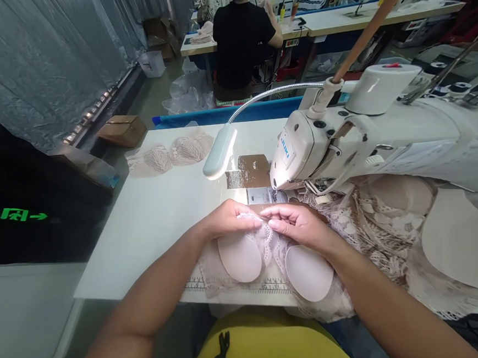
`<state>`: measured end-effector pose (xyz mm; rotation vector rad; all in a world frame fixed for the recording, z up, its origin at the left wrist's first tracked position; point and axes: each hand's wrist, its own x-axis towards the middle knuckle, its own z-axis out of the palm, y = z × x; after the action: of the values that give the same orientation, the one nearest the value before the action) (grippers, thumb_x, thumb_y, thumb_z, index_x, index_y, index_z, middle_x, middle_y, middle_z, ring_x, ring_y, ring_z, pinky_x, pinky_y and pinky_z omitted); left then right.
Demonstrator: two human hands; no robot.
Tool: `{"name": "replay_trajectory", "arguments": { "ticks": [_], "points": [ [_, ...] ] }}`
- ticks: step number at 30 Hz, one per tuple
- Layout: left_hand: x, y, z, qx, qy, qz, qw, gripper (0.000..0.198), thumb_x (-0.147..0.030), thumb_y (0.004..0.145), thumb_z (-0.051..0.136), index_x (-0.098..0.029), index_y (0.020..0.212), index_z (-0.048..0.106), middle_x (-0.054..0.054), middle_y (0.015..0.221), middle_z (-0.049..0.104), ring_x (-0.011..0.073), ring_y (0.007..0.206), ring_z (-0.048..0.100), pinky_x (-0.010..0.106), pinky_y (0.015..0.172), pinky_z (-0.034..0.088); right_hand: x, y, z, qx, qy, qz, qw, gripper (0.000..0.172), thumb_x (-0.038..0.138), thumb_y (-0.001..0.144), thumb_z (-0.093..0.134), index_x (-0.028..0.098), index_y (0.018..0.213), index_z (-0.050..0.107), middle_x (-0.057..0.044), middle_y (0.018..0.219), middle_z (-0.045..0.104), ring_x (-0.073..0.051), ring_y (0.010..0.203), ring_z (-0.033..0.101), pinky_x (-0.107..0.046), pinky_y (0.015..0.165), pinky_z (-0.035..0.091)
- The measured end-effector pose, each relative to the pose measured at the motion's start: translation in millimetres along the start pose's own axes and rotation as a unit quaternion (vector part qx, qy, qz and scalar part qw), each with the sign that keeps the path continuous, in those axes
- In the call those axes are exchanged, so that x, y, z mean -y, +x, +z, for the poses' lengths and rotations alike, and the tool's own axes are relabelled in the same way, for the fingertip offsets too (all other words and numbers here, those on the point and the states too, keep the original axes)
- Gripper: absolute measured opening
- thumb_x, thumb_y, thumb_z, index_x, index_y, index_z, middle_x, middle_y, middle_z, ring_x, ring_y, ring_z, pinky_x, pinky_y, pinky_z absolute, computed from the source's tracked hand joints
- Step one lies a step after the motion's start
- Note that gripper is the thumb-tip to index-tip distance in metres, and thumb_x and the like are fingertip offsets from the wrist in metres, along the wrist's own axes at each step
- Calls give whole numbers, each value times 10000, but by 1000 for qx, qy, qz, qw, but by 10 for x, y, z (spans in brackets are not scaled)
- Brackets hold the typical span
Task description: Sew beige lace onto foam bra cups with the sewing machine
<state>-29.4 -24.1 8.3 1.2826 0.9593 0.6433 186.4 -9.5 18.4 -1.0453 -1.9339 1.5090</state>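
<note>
A beige lace bra piece (265, 251) with two smooth cups lies at the near edge of the white sewing table (151, 219). My left hand (228, 219) is curled over its upper left edge, fingers closed on the lace. My right hand (296, 223) pinches the lace at the centre, fingertips meeting the left hand's. Both hands sit just in front of the needle area of the white Juki sewing machine (303, 149).
A gooseneck lamp (220, 153) hangs over the table. A finished lace bra (171, 154) lies at the far left. A pile of lace pieces and cups (426, 241) fills the right. A person in black (240, 41) sits at another table behind. Cardboard boxes (121, 130) stand on the floor.
</note>
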Motion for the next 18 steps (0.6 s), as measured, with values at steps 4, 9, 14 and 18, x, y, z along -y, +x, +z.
{"name": "replay_trajectory", "arguments": {
  "ticks": [4,9,14,18],
  "points": [
    [30,4,0,-8,-12,-6,1000,262,-356,685,770,-125,807,746,49,711,684,145,671,588,256,628,437,27,-2,27,7,16,19,1000,291,381,758,639,165,954,641,-19,731,605,-137,629,560,-271,571,479],
    [26,-1,8,-18,-25,-24,999,272,-361,671,782,-111,769,736,35,665,639,122,628,534,242,579,385,7,9,75,-3,13,-10,1000,238,361,775,637,168,914,654,-54,832,658,-164,720,604,-294,638,496],
    [-4,-11,18,-7,-13,-13,1000,289,-382,705,753,-98,707,700,7,605,557,98,587,462,233,542,330,-33,16,96,-39,11,-19,999,213,376,804,616,171,839,664,-52,819,671,-175,751,617,-304,677,496],
    [-50,-37,4,2,-4,-10,1000,281,-376,742,714,-104,687,672,-2,605,527,91,580,438,228,535,323,-51,21,59,-30,31,-4,999,218,373,781,637,165,843,660,-52,828,674,-169,749,625,-300,682,506]
  ]
}}
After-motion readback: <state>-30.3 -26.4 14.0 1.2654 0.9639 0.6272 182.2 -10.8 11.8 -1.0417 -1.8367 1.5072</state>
